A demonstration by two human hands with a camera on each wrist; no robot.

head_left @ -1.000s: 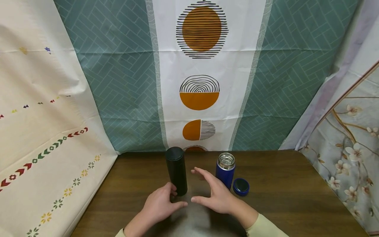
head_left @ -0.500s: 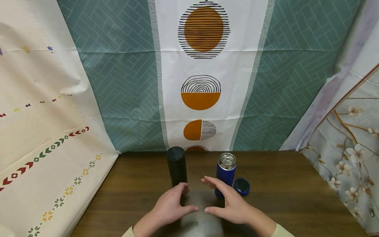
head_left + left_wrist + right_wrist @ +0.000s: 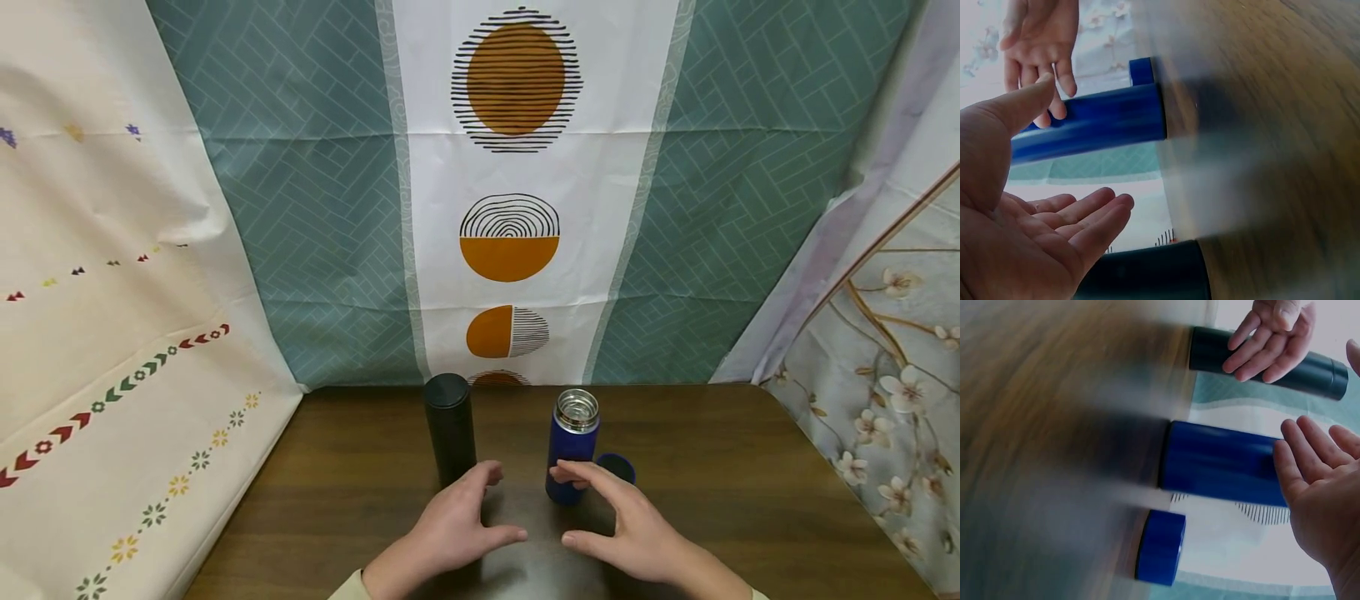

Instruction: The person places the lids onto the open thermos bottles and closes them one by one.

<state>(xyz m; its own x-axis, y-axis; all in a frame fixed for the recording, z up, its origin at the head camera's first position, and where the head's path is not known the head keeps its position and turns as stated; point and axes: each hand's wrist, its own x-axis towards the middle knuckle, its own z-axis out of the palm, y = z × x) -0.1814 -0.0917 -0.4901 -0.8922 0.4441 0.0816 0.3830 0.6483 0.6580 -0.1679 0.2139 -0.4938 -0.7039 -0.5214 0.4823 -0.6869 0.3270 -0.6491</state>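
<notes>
A tall black flask [image 3: 450, 429] stands upright with its lid on. To its right stands a shorter blue flask [image 3: 572, 442], uncapped, its steel mouth showing. The blue lid [image 3: 617, 467] lies on the table beside it, partly behind my right hand [image 3: 633, 533] in the head view. That hand is in front of the blue flask, fingers spread and thumb apart, holding nothing. My left hand [image 3: 459, 527] hovers before the black flask, equally loose, hiding its base. In the right wrist view the fingertips overlap the blue flask [image 3: 1222, 462]; I cannot tell whether they touch.
All stand on a brown wooden table [image 3: 337, 492]. Behind its back edge hangs a green and white cloth [image 3: 330, 250] with orange circles. A cream patterned cloth [image 3: 150, 400] borders the left side, and a floral cloth [image 3: 885, 400] the right.
Both hands have moved to the right and slightly nearer to me, the right one now before the blue flask and its lid. The flasks and lid stay where they were.
</notes>
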